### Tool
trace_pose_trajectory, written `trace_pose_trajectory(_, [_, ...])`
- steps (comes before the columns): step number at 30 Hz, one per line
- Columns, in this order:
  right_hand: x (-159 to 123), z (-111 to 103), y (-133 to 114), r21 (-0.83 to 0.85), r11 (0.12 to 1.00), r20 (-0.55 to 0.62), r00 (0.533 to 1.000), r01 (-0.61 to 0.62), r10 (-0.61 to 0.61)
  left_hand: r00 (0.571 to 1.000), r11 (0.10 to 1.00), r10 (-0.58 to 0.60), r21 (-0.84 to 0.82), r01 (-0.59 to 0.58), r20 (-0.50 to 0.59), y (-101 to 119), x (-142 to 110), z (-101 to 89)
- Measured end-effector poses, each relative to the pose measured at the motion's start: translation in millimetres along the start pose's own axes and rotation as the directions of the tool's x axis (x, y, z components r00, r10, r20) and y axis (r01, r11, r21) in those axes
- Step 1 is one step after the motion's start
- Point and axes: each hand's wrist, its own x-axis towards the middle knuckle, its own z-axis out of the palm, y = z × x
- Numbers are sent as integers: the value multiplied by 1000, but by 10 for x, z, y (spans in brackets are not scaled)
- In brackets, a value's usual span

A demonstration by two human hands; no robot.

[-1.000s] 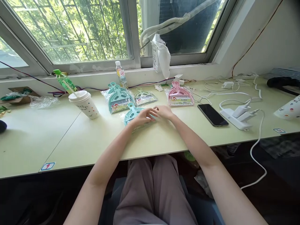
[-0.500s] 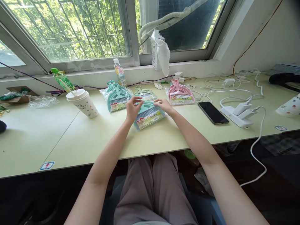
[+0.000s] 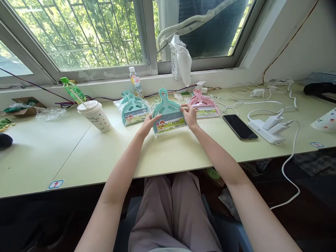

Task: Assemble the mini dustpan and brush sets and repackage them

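A teal dustpan and brush set [image 3: 168,108] in clear wrap, with a printed label across its lower part, is held tilted up over the table. My left hand [image 3: 149,123] grips its left edge. At its right edge, my right hand [image 3: 189,113] holds it with the fingers closed. Behind and to the left lie wrapped teal dustpan sets [image 3: 133,109], one overlapping another. A pink dustpan set [image 3: 204,105] rests just beyond my right hand. A further pale green one [image 3: 156,99] is mostly hidden behind the held set.
On the left stand a lidded paper cup [image 3: 96,117] and a green-capped bottle [image 3: 73,91]. A clear bottle [image 3: 136,83] is by the sill. To the right lie a black phone [image 3: 239,126] and a white power strip [image 3: 266,132] with cables. The table's front edge [image 3: 170,173] is above my lap.
The teal set has been tipped up so its handle shows at the top. My hands have moved from its upper part to its two side edges.
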Motion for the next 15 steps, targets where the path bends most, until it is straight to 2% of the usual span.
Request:
trace_pose_trajectory(3, [-20, 23, 12, -99, 993, 47, 997, 71, -66, 1000, 1000, -8, -24, 8, -9, -18, 4, 16])
trace_pose_trajectory(5, [-40, 33, 2, -206, 966, 57, 988, 155, -146, 998, 998, 15, -58, -19, -59, -46, 27, 15])
trace_pose_trajectory(8, [-86, 41, -38, -384, 864, 100, 945, 325, -311, 982, 992, 57, -98, -75, -177, -97, 74, 4])
trace_pose_trajectory(10, [-126, 52, -68, -453, 793, 171, 913, 407, -371, 960, 984, 77, -133, -116, -268, -123, 102, -13])
trace_pose_trajectory(12, [-162, 77, -89, -454, 769, 251, 893, 450, -373, 942, 976, 67, -175, -131, -329, -134, 121, -38])
trace_pose_trajectory(15, [-188, 131, -97, -371, 817, 287, 891, 442, -352, 927, 967, 53, -214, -140, -370, -125, 131, -69])
